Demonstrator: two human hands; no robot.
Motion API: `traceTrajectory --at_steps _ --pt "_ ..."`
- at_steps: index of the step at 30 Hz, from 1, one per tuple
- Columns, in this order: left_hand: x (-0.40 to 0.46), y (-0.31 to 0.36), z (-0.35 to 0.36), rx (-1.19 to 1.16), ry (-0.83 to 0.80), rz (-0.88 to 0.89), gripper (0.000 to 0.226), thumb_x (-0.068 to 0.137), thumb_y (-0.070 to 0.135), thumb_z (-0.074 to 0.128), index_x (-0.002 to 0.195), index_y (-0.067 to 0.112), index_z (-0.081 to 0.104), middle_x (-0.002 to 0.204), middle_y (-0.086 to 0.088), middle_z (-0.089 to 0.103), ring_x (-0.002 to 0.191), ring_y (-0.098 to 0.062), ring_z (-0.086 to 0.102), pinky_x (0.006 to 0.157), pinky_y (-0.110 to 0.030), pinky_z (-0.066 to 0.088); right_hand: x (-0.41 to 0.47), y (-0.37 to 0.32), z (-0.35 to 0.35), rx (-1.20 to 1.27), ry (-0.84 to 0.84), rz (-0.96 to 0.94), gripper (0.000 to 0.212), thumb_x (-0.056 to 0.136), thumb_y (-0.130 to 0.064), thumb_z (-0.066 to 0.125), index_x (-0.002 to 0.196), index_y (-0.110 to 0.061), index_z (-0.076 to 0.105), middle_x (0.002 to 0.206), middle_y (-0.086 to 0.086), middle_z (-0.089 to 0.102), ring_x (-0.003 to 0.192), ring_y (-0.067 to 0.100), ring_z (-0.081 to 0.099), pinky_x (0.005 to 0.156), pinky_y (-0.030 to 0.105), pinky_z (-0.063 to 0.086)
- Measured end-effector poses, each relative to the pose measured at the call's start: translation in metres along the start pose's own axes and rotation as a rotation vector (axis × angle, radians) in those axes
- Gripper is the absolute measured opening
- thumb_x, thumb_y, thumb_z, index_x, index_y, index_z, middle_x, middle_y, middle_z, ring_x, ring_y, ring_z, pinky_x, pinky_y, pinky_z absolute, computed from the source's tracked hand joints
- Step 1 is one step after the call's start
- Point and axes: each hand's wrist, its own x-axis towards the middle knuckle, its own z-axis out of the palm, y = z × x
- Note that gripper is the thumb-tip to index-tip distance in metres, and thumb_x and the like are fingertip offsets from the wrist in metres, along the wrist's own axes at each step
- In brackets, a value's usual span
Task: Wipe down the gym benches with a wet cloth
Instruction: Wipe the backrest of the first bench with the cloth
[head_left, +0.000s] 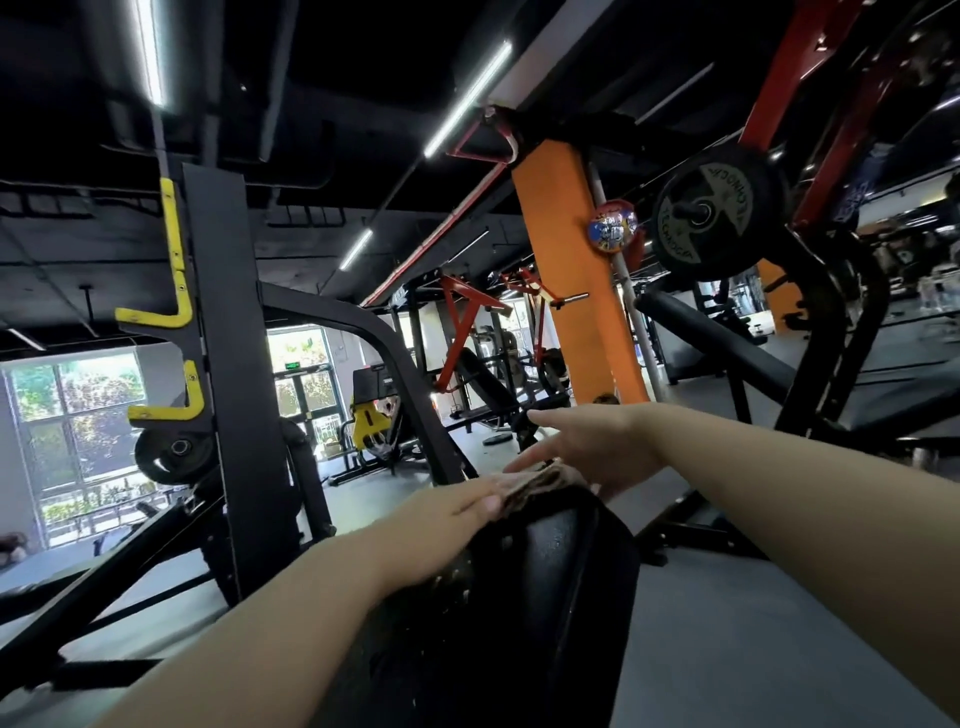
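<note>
At left we note the black rack upright (228, 364) with yellow hooks. Our left hand (441, 512) lies flat on the cloth (535, 480), fingers straight and pressed together, at the top end of the black padded desk (545, 597). Our right hand (587, 447) hovers just beyond, fingers straight and loosely spread, holding nothing. We judge wiping is under way at the upper edge; the next move calls for drawing the cloth down the pad.
</note>
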Motion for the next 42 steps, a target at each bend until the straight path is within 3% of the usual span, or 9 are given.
traceTrajectory --at_steps 5,9,13,19,23,27,34,38,42 --pt "-0.005 -0.002 0.002 -0.059 -0.023 -0.001 0.035 0.103 0.029 0.030 0.130 0.051 0.028 0.140 0.018 0.035 0.120 0.000 0.032 0.099 -0.016 0.021 0.012 0.003 0.002 0.060 -0.103 -0.013 0.068 0.092 -0.067 0.007 0.148 -0.032 0.026 0.152 0.003 0.032 0.138 0.027 0.030 0.116 0.050 0.014" --pt "0.000 0.007 0.003 0.019 -0.028 -0.033 0.023 0.103 0.034 0.029 0.125 0.035 0.034 0.133 -0.001 0.052 0.110 -0.011 0.049 0.084 -0.019 0.034 0.011 0.009 0.003 0.072 -0.106 -0.022 0.061 0.095 -0.061 0.009 0.147 -0.033 0.025 0.152 0.001 0.032 0.135 0.025 0.033 0.115 0.054 0.013" --pt "0.000 0.015 0.004 0.007 -0.034 0.018 0.043 0.102 0.038 0.024 0.144 0.048 0.016 0.150 0.011 0.032 0.136 -0.010 0.032 0.109 -0.021 0.021 0.000 0.012 0.001 -0.013 -0.089 -0.007 0.061 0.096 -0.059 0.006 0.150 -0.032 0.018 0.156 0.006 0.024 0.142 0.032 0.021 0.114 0.060 0.010" --pt "-0.002 0.030 0.007 -0.014 -0.028 0.117 0.039 0.102 0.035 0.025 0.138 0.047 0.033 0.143 0.020 0.037 0.131 -0.001 0.034 0.109 -0.021 0.023 -0.022 0.034 0.003 0.084 -0.086 -0.034 0.063 0.094 -0.064 0.013 0.148 -0.035 0.023 0.147 0.013 0.040 0.129 0.038 0.043 0.105 0.067 0.025" --pt "-0.007 0.045 0.007 0.050 -0.014 0.116 0.036 0.102 0.038 0.024 0.134 0.055 0.029 0.145 0.017 0.038 0.132 -0.008 0.036 0.108 -0.026 0.026 -0.040 0.051 0.010 0.167 -0.012 -0.077 0.062 0.093 -0.063 0.020 0.146 -0.033 0.030 0.138 0.013 0.049 0.121 0.034 0.052 0.105 0.069 0.024" --pt "-0.014 0.061 0.011 0.127 -0.008 0.141 0.041 0.102 0.039 0.022 0.142 0.046 0.026 0.151 0.017 0.028 0.136 -0.007 0.029 0.100 -0.014 0.017 -0.058 0.069 0.023 0.263 0.012 -0.139 0.060 0.092 -0.061 0.021 0.141 -0.031 0.040 0.138 0.014 0.051 0.125 0.035 0.051 0.104 0.070 0.023" --pt "-0.028 0.082 0.022 0.280 0.005 0.240 0.042 0.103 0.033 0.022 0.144 0.034 0.031 0.153 0.010 0.026 0.137 -0.010 0.025 0.096 -0.010 0.014 -0.075 0.098 0.060 0.439 0.173 -0.256 0.054 0.094 -0.056 0.021 0.140 -0.037 0.043 0.137 0.003 0.053 0.125 0.022 0.051 0.106 0.067 0.024" --pt "-0.037 0.083 0.034 0.429 0.015 0.250 0.044 0.103 0.037 0.021 0.146 0.033 0.029 0.158 0.005 0.011 0.144 -0.013 0.012 0.112 -0.026 0.015 -0.078 0.109 0.094 0.584 0.353 -0.323 0.050 0.097 -0.052 0.018 0.139 -0.037 0.042 0.137 -0.006 0.053 0.130 0.015 0.042 0.111 0.058 0.018" --pt "-0.047 0.080 0.045 0.553 0.030 0.274 0.050 0.102 0.039 0.020 0.150 0.029 0.010 0.159 0.003 -0.008 0.145 -0.015 -0.006 0.112 -0.023 -0.005 -0.072 0.120 0.130 0.651 0.553 -0.407 0.043 0.098 -0.053 0.017 0.125 -0.047 0.050 0.138 -0.015 0.051 0.132 0.003 0.037 0.113 0.045 0.016"
